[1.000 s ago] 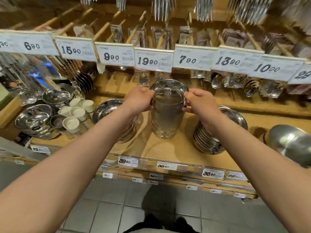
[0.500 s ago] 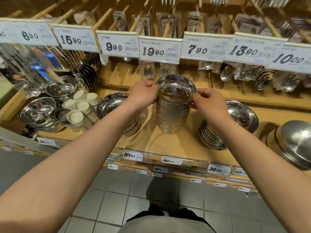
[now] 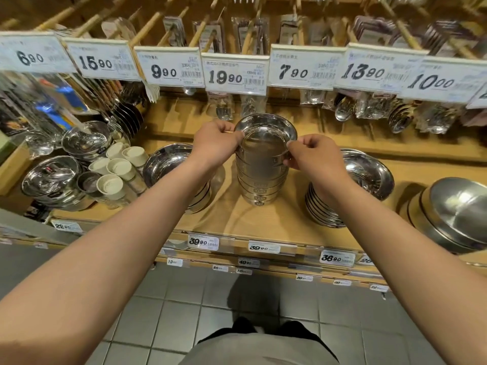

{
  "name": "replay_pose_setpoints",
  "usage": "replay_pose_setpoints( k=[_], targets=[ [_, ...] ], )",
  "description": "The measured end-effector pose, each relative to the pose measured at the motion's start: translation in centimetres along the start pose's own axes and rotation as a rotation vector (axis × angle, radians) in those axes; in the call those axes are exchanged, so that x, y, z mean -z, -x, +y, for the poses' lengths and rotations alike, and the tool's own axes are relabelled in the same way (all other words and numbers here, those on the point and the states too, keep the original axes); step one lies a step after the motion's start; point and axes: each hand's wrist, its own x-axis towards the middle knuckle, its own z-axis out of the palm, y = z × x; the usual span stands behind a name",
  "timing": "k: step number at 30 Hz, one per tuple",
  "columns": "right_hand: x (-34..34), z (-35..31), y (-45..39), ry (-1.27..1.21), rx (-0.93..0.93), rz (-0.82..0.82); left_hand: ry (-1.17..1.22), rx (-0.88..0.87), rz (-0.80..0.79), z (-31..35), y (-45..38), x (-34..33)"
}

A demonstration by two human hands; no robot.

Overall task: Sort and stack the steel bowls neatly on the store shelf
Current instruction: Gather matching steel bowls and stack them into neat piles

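A tall stack of steel bowls (image 3: 261,185) stands in the middle of the wooden shelf (image 3: 263,222). The top bowl (image 3: 263,143) of that stack is pinched at its rim from both sides: my left hand (image 3: 214,144) grips the left edge and my right hand (image 3: 311,154) grips the right edge. A wider, lower bowl appears behind the top one. Another stack of wide steel bowls (image 3: 168,167) sits to the left, partly behind my left forearm. A third stack (image 3: 366,177) of shallow bowls sits to the right.
Price tags (image 3: 234,73) hang on a rail just above the stack, with packed spoons on pegs behind. White lidded cups (image 3: 116,169) and more bowls (image 3: 50,180) crowd the left end. Large domed steel bowls (image 3: 458,214) lie at the right end. Grey tiled floor lies below.
The camera has tilted and come closer to the shelf. Both hands keep their hold on the top bowl's rim; the stack stays in the same spot.
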Motion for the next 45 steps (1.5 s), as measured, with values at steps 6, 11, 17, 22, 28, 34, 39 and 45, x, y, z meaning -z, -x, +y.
replay_pose_setpoints(
  k=[6, 11, 17, 22, 28, 34, 39, 45],
  targets=[
    [0.2, -0.6, 0.1, 0.051, 0.005, -0.010, 0.049, -0.023, 0.005, 0.1, 1.1, 0.0],
    [0.0, -0.8, 0.4, 0.056, 0.050, -0.003, 0.019, -0.057, 0.016, 0.2, 1.0, 0.2],
    [0.1, -0.8, 0.5, 0.050, 0.020, -0.012, -0.072, -0.040, -0.011, 0.0, 0.0, 0.3],
    [0.1, -0.9, 0.3, 0.052, -0.007, -0.029, -0.046, -0.042, -0.025, -0.1, 0.5, 0.4],
    [0.2, -0.6, -0.1, 0.094, -0.066, -0.053, 0.037, -0.002, -0.071, -0.7, 1.3, 0.1],
    [-0.5, -0.2, 0.1, 0.040, -0.087, -0.170, 0.167, 0.075, -0.119, -1.0, 1.8, -0.1],
    [-0.3, 0.9, 0.2, -0.070, -0.084, -0.175, 0.184, 0.127, -0.121, -1.9, 1.9, 0.0],
    [-0.9, 3.9, 0.0, -0.261, -0.238, -0.212, 0.329, 0.323, -0.155, -4.1, 2.1, -1.4]
  ],
)
